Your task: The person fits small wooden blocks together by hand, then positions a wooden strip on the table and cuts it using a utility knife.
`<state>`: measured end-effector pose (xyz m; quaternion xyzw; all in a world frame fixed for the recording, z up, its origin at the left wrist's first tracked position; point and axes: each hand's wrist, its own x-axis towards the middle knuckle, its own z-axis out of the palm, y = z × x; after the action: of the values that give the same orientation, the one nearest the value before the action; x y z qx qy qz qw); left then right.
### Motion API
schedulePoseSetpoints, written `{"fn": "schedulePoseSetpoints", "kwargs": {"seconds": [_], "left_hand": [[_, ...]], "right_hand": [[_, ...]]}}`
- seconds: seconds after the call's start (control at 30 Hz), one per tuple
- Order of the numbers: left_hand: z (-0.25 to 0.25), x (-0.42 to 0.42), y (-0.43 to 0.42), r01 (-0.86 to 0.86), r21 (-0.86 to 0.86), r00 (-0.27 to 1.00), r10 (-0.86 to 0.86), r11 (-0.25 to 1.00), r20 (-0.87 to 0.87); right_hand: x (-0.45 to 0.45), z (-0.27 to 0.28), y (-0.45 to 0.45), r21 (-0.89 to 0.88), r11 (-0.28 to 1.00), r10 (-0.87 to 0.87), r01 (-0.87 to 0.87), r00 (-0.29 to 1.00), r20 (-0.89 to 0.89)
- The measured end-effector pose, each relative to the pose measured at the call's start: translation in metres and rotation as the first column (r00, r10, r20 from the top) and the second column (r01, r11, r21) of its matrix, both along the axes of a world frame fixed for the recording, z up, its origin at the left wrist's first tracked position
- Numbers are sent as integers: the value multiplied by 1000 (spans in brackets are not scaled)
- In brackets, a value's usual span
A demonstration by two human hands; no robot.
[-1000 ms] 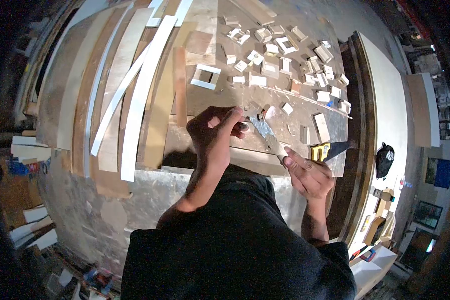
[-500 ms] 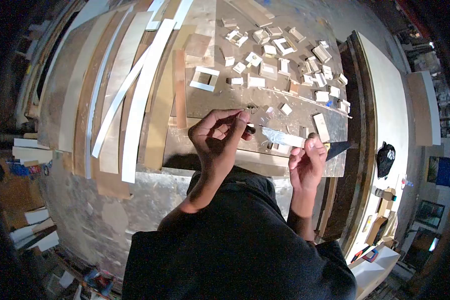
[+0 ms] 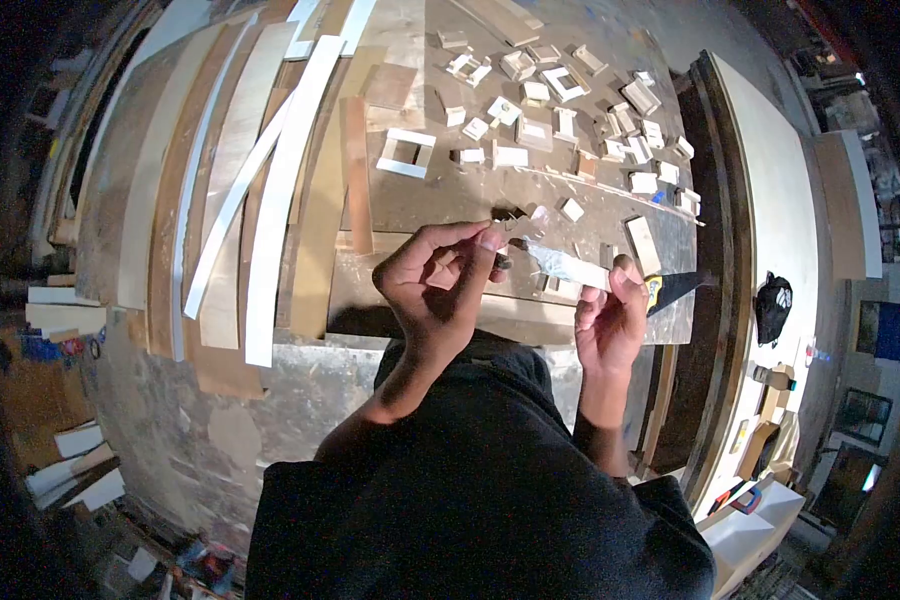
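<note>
as fine work seems underway, a pale strip [image 3: 576, 271] is pinched by the right hand [image 3: 611, 315]; the narrowly pinched left hand [image 3: 438, 285], contents unclear, should be steadied.

Planks [image 3: 150, 200] lie along the table's [image 3: 600, 235] left side, strips [image 3: 278, 230] atop them; wooden pieces [image 3: 535, 133] cluster toward the right edge, a saw [image 3: 675, 290] by the near right corner, left hand [image 3: 435, 265] and right hand [image 3: 608, 315] above the near edge

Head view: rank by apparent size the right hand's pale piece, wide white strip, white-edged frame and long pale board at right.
Long pale board
Wide white strip
White-edged frame and pale piece: too alike to rank
</note>
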<state>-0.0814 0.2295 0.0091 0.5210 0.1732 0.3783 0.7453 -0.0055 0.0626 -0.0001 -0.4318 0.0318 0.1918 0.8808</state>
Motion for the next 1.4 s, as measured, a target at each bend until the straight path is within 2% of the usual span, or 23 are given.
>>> {"fn": "schedulePoseSetpoints", "kwargs": {"seconds": [0.1,0.13,0.17,0.2,0.23,0.27,0.43,0.5,0.57,0.67,0.73,0.87,0.97,1.07,1.1,1.13,1.2,1.23,1.27,1.3,1.33,1.37,1.4], "left_hand": [[-4,-3,-1,33,73,998,-37,997,59],[-6,-3,1,34,75,998,-38,997,58],[-8,-4,4,27,232,997,-43,972,64],[-9,-6,8,19,383,997,-49,924,68],[-9,-6,13,16,473,997,-49,881,58],[-9,-6,15,19,474,997,-52,880,57],[-9,-4,21,32,509,988,-103,860,112],[-6,-6,24,15,535,995,-67,845,77],[-6,-7,25,2,561,999,-31,828,43],[-10,-5,24,17,489,998,-46,872,47],[-9,-4,23,12,515,998,-41,857,44],[-13,-6,19,20,497,998,-50,868,47],[-11,-5,19,-9,475,997,-29,880,71],[-8,-4,19,-10,510,998,-25,860,62],[-11,-4,17,-44,435,998,16,899,69],[-12,-3,16,-79,356,996,57,931,72],[-8,-4,17,-70,341,997,56,937,49],[-6,-4,16,-51,242,998,44,969,33],[-3,-4,16,-36,140,999,33,990,17],[1,-5,18,-34,143,998,42,989,-52],[3,-5,19,-39,142,997,47,989,-53],[4,-6,19,-25,83,997,30,996,-64],[4,-6,20,-9,22,997,10,1000,-73]], "right_hand": [[2,5,4,-58,998,28,-30,999,-30],[4,4,2,-28,999,18,-21,993,-119],[6,4,1,2,1000,10,-10,978,-208],[7,4,2,4,1000,10,-10,978,-209],[9,6,1,35,999,35,-26,957,-290],[12,6,1,67,997,61,-39,928,-367],[20,-13,-8,236,963,224,-131,876,-428],[17,-15,-9,464,876,365,-130,808,-462],[13,-17,-8,497,855,412,-146,773,-482],[9,-20,-6,571,806,488,-155,719,-494],[9,-17,-3,669,732,565,-129,664,-490],[8,-20,3,650,757,536,-66,633,-559],[2,-37,4,611,791,526,-35,549,-650],[-2,-31,2,510,847,485,-151,611,-625],[-3,-24,2,510,847,485,-151,612,-624],[-4,-11,4,375,912,370,-167,730,-575],[-8,7,4,86,989,148,-124,910,-386],[-7,2,-8,36,982,187,-183,968,-169],[-7,0,-16,-26,985,174,-173,983,60],[-8,5,-18,-184,978,150,-99,945,290],[-9,12,-20,-314,949,156,12,849,505],[-9,21,-23,-380,923,200,59,770,606],[-11,25,-23,-382,922,202,58,770,605]]}}
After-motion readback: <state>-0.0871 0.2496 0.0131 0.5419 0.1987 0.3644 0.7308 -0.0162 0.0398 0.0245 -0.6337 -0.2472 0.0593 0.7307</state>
